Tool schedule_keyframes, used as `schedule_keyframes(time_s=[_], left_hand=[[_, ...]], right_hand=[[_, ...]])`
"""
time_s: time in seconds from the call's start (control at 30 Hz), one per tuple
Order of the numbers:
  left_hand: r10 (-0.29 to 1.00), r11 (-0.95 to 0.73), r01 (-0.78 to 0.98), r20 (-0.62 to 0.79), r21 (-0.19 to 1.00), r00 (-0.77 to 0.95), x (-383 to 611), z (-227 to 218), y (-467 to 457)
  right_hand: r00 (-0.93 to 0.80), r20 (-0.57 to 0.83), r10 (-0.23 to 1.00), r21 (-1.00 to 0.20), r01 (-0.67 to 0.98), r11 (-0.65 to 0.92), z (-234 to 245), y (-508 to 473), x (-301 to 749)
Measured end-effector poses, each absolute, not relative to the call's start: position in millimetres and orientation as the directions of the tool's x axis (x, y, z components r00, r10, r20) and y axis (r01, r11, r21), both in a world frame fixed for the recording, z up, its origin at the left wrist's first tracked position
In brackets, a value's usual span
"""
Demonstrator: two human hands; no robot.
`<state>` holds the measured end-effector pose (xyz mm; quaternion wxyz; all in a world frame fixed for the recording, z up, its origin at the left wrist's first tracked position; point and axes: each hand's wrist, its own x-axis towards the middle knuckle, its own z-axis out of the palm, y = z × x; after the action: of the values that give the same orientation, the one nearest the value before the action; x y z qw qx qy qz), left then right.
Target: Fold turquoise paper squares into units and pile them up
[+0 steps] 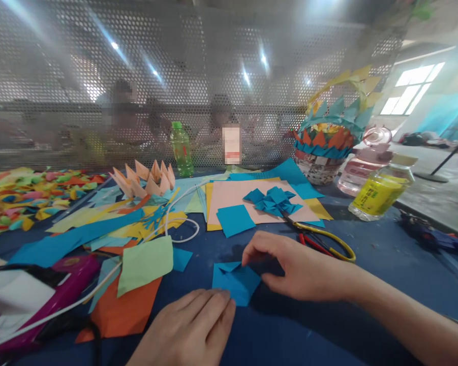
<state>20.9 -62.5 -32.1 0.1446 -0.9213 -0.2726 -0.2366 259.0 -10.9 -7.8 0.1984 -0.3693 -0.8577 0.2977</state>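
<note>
A small square of blue paper (238, 284) lies on the dark blue table, with a fold along its top edge. My left hand (190, 325) holds down its lower left corner, fingers pressed together; the thumb is hidden. At the upper right, my right hand (289, 264) touches the fold with a bent fingertip, its thumb held apart and a gap between. Just beyond lies another blue paper square (235, 220). Several folded blue pieces (276, 201) are heaped on a pink sheet (224, 195). Scissors (328, 239) with red and yellow handles lie behind my right hand.
Left stand a peach folded-paper ring (145, 180), a heap of coloured folded pieces (34, 195), a purple tool (61, 284) and a white cable (76, 301). A paper basket (316, 162), a yellow-labelled bottle (383, 188) and a pink bottle (362, 168) stand right. A perforated panel (198, 66) closes the back.
</note>
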Motion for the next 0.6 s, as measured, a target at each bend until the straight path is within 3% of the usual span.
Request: schedule_keyframes(time_s=[0.1,0.13,0.23,0.5,0.6], left_hand=[[0.441,-0.796,0.587,0.523,-0.147,0.729,22,-45,-61],[0.37,-0.793,0.586,0.632,-0.166,0.681,22,-51,-61],[0.364,-0.78,0.601,0.657,-0.171,0.66,22,-65,-58],[0.381,-0.77,0.611,0.636,-0.184,0.671,22,-56,-61],[0.469,-0.753,0.637,0.545,-0.165,0.695,23,-44,-68]], right_hand=[[-0.69,0.12,0.714,-0.63,0.503,0.592,-5,-7,265],[-0.696,0.115,0.709,-0.627,0.503,0.595,-5,-7,266],[-0.694,0.106,0.712,-0.627,0.509,0.589,-4,-7,264],[-0.688,0.049,0.724,-0.634,0.539,0.555,-3,-8,260],[-0.688,0.05,0.724,-0.637,0.536,0.553,-5,-8,260]])
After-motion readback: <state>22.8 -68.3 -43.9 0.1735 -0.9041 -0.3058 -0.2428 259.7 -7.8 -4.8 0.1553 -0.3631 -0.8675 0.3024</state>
